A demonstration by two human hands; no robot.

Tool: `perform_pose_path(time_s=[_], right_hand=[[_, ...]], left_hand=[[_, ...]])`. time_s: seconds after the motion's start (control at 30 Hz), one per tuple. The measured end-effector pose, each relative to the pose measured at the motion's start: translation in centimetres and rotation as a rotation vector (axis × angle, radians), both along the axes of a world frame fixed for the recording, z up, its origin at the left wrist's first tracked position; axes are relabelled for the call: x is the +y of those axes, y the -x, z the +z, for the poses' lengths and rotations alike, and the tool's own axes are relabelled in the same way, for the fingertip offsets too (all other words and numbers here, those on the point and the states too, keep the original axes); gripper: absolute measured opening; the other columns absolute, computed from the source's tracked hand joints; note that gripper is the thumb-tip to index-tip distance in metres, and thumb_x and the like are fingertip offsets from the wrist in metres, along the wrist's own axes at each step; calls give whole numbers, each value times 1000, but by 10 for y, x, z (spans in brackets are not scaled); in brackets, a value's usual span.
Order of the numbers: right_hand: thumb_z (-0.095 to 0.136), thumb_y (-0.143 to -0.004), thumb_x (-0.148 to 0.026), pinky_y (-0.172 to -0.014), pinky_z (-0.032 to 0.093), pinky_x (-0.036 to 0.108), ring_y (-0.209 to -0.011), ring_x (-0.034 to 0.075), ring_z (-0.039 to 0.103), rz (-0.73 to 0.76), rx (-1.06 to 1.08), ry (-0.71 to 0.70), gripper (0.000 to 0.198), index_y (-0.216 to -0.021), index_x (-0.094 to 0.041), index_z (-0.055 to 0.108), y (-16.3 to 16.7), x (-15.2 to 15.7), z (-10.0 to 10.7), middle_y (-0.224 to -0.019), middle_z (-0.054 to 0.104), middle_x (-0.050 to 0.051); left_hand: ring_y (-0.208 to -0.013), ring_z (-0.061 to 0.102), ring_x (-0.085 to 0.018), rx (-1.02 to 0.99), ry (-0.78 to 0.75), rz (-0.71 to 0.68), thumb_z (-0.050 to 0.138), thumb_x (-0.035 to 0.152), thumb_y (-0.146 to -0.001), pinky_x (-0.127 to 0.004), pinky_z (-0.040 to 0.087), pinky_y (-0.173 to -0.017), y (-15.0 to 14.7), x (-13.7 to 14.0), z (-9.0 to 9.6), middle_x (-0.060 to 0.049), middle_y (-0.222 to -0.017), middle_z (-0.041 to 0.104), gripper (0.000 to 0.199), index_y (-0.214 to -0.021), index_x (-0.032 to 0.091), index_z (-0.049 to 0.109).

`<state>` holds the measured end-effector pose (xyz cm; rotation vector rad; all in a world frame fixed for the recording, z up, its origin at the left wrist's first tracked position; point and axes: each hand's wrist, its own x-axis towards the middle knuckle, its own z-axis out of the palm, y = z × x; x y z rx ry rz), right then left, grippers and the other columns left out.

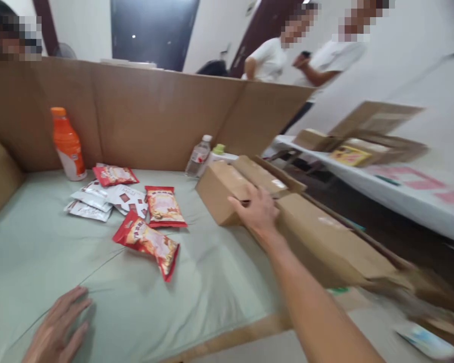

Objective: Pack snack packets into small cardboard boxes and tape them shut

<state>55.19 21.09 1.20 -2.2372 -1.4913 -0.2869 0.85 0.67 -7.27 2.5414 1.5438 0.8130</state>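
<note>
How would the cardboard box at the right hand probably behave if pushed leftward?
The cardboard box, flat-sided, would likely slide rather than roll. Its straight edges suggest fairly stiff walls. The wrinkled cloth might bunch ahead of it.

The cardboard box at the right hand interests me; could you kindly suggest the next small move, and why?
I would perhaps curl the right hand more closely around the cardboard box: the hand looks spread at its near end, without a clearly firm grip, while the left hand is well away.
</note>
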Motion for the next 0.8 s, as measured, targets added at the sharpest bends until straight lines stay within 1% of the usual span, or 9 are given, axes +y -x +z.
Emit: perform_pose_path(time_s=[0.07,0.13,0.2,0.27,0.33,0.43,0.6,0.7,0.8], right_hand=[[50,-96,-54,-111,43,63,-143,45,48,55,8,-224,70,-147,-6,53,3,-26,-22,-154,50,32],[48,-96,-61,-112,47,61,-139,43,55,278,88,-329,71,-146,-12,54,15,-60,-54,-148,58,27],[50,-97,-58,-106,55,58,-134,39,62,581,160,-145,63,-150,-24,51,36,-93,-87,-150,60,17],[60,-95,-53,-103,59,52,-139,38,59,818,110,35,69,-158,-29,43,68,-115,-114,-161,50,16],[67,-92,-52,-101,61,52,-138,39,60,942,71,29,80,-162,-29,36,107,-120,-129,-164,47,16],[59,-99,-41,-101,61,51,-132,35,65,993,109,-130,65,-160,-29,40,166,-92,-135,-155,57,14],[44,-99,-21,-102,59,54,-129,33,66,972,140,-273,55,-154,-27,46,221,-32,-138,-145,65,13],[48,-98,-21,-103,57,54,-132,33,64,984,95,-257,59,-157,-26,44,232,-25,-142,-149,63,14],[46,-98,-19,-107,55,52,-135,31,62,978,111,-247,60,-157,-25,45,237,-29,-140,-151,61,13]], left_hand=[[-118,76,-28,-44,33,22,65,38,-97,-35,65,-98,-7,-5,10,-6,-133,77,28,-123,33,77],[-120,75,-28,-75,97,27,65,30,-96,-38,65,-100,-16,-8,21,-7,-132,77,30,-123,31,77],[-124,73,-30,-99,187,17,64,20,-90,-44,63,-103,-24,-9,31,-9,-133,76,36,-123,29,76],[-125,72,-30,-120,251,4,63,14,-84,-46,61,-106,-30,-9,40,-9,-131,77,42,-122,27,75],[-123,73,-27,-131,261,9,65,12,-80,-42,62,-105,-32,-8,46,-9,-128,78,43,-118,26,76],[-125,71,-26,-136,192,71,66,13,-82,-39,62,-103,-19,4,52,-10,-135,74,41,-119,27,75],[-139,60,-30,-167,-15,391,55,26,-99,-52,54,-113,63,59,81,-17,-151,59,34,-130,21,67],[-151,44,-38,-187,-152,624,60,37,-98,-60,40,-123,134,107,113,-20,-160,47,47,-140,15,58],[-157,30,-42,-202,-250,749,64,48,-97,-58,23,-131,189,163,145,-14,-165,39,63,-147,12,52]])
